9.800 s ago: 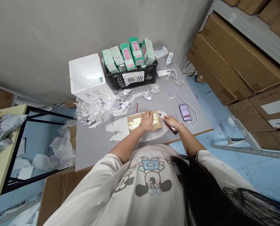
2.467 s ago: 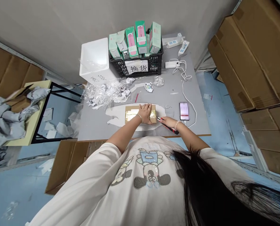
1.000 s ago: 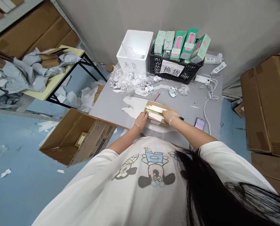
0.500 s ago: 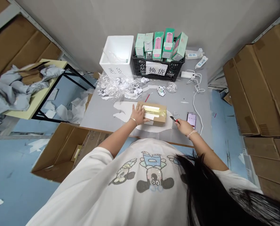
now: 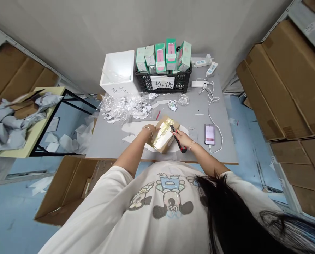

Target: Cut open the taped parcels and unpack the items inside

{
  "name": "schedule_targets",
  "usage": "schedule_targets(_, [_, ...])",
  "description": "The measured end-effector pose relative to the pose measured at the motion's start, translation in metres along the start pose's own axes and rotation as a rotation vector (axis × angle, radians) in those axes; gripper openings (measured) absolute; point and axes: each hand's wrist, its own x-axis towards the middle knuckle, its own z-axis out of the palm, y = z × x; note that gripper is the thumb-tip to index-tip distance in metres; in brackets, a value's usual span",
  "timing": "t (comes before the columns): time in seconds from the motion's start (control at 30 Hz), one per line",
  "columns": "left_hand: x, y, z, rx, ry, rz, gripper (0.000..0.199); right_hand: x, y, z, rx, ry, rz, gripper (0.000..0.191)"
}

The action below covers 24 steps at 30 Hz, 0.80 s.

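Observation:
A small cardboard box (image 5: 165, 131) bound with shiny yellowish tape is turned at an angle on the table, a white label on its face. My left hand (image 5: 153, 130) grips the box at its left side; its fingertips are partly hidden. In my right hand (image 5: 183, 138) is a red and black utility knife (image 5: 183, 149), its blade end over the right part of the box. Whether the blade touches the tape I cannot tell. Beneath the box lies a white paper sheet (image 5: 128, 129).
A phone (image 5: 209, 134) with a white cable lies to the right. Crumpled paper and clear plastic wrap (image 5: 125, 107) cover the back left. Behind stand a white bin (image 5: 117, 79) and a black crate (image 5: 182, 83) of green boxes. An open carton (image 5: 58, 190) sits at the lower left.
The box has been turned and tilted, showing a different taped face. My left hand has shifted to its side. My right hand has brought the utility knife leftward over the box.

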Motion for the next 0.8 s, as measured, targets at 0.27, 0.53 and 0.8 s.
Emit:
schedule_targets(0.27, [-0.022, -0.009, 0.053, -0.361, -0.054, -0.035, 0.079, 0.032, 0.003, -0.009, 0.094, -0.045, 0.013, 0.034])
schedule_targets(0.53, [-0.038, 0.0, 0.075, -0.729, 0.056, -0.029, 0.069, 0.05, -0.02, -0.015, -0.017, -0.132, 0.029, 0.036])
schedule_targets(0.8, [-0.064, 0.038, 0.091, -1.177, -0.27, -0.04, 0.038, 0.114, -0.075, -0.023, -0.724, -0.404, 0.006, 0.031])
